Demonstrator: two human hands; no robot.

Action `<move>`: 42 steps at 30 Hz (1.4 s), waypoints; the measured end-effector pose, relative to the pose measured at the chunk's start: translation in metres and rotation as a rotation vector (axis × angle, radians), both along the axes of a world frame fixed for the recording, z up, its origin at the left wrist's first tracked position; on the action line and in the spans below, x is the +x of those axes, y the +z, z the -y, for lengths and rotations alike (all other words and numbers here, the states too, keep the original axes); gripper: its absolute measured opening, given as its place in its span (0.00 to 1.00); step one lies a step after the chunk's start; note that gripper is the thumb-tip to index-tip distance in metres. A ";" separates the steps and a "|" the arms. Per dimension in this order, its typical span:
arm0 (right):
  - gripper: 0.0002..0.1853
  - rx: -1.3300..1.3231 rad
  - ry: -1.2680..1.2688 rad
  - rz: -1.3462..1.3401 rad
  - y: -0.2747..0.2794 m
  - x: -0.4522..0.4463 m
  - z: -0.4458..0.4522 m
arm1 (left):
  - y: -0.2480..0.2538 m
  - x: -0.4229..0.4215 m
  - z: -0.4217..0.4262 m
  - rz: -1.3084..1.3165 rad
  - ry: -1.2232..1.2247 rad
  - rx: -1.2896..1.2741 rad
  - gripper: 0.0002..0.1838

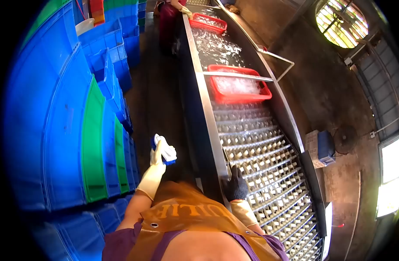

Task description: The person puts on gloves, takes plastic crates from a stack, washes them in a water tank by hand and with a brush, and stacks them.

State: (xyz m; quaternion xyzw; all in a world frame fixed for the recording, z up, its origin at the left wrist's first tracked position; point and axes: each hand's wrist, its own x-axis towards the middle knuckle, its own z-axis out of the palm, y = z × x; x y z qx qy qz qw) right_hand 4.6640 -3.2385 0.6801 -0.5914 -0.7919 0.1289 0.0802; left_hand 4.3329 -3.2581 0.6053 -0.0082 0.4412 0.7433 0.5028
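Nearest the camera, a brown apron (186, 205) covers the wearer's front. The right hand (237, 187), in a dark glove over a pale one, rests at the near metal rail (217, 161), its fingers directed forward beside the rollers (269, 174). How far it is open, and whether it grips the rail, cannot be told. The left hand (155, 162), pale-gloved, is extended ahead and outward over the gap between the trough and the stacked blue crates (64, 117). It is closed around a white and blue brush (166, 150), held tilted and apart from the rail and the rollers.

Farther on, the near red basket (241, 96) sits partly beneath a crossbar (238, 76), at the point where water meets the rollers; white froth or splashing water obscures its contents. Beyond it, the far red basket (208, 24) lies in the water, with a co-worker's gloved hand (187, 12) at its corner.

Status, in judgement: work is under way. Both baskets are at the wet end, and neither has reached the dry run of rollers beside the wearer. The brush is in hand but touches neither basket. The amount completed cannot be established.
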 end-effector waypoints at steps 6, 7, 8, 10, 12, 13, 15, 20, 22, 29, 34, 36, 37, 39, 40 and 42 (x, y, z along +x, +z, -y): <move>0.32 0.198 0.055 -0.257 -0.026 -0.067 -0.093 | 0.009 -0.017 -0.051 0.042 -0.034 0.023 0.29; 0.34 0.147 0.119 -0.365 -0.026 -0.083 -0.112 | 0.010 -0.022 -0.061 0.025 -0.087 0.105 0.30; 0.33 0.000 0.148 -0.540 -0.027 -0.104 -0.128 | 0.018 -0.026 -0.071 -0.063 -0.127 0.076 0.30; 0.33 -0.138 0.326 -0.695 -0.011 -0.161 -0.164 | 0.047 -0.044 -0.106 -0.287 -0.188 0.024 0.32; 0.31 -0.289 0.569 -0.815 0.003 -0.219 -0.189 | 0.084 -0.060 -0.130 -0.497 -0.213 -0.060 0.34; 0.29 -0.452 0.657 -0.944 -0.002 -0.245 -0.200 | 0.107 -0.066 -0.140 -0.582 -0.214 -0.104 0.36; 0.27 -0.325 0.677 -0.831 0.021 -0.291 -0.216 | 0.092 -0.078 -0.160 -0.731 -0.144 -0.179 0.38; 0.21 -0.649 0.536 -1.146 -0.028 -0.336 -0.273 | 0.121 -0.103 -0.212 -0.565 -0.230 -0.154 0.39; 0.25 -0.719 0.506 -1.032 -0.009 -0.330 -0.293 | 0.125 -0.100 -0.221 -0.564 -0.307 -0.106 0.35; 0.23 -0.919 -0.122 -0.922 -0.052 -0.280 -0.339 | 0.096 -0.132 -0.248 -0.276 -0.604 -0.143 0.27; 0.23 -0.165 -0.630 -0.914 -0.071 -0.159 -0.409 | 0.077 -0.226 -0.263 -0.290 -0.433 -0.269 0.24; 0.24 0.171 -0.731 -0.734 -0.063 -0.106 -0.432 | 0.067 -0.268 -0.269 -0.147 -0.292 -0.325 0.20; 0.24 0.298 -0.753 -0.649 -0.055 -0.084 -0.447 | 0.060 -0.291 -0.267 -0.144 -0.287 -0.204 0.20; 0.24 0.433 -0.740 -0.513 -0.044 -0.052 -0.489 | 0.072 -0.316 -0.286 -0.215 -0.180 -0.285 0.18; 0.24 0.462 -0.719 -0.508 -0.034 -0.043 -0.516 | 0.068 -0.333 -0.293 -0.222 -0.174 -0.262 0.19; 0.23 0.287 -0.639 -0.823 0.010 -0.110 -0.554 | 0.071 -0.342 -0.300 -0.173 -0.097 -0.157 0.19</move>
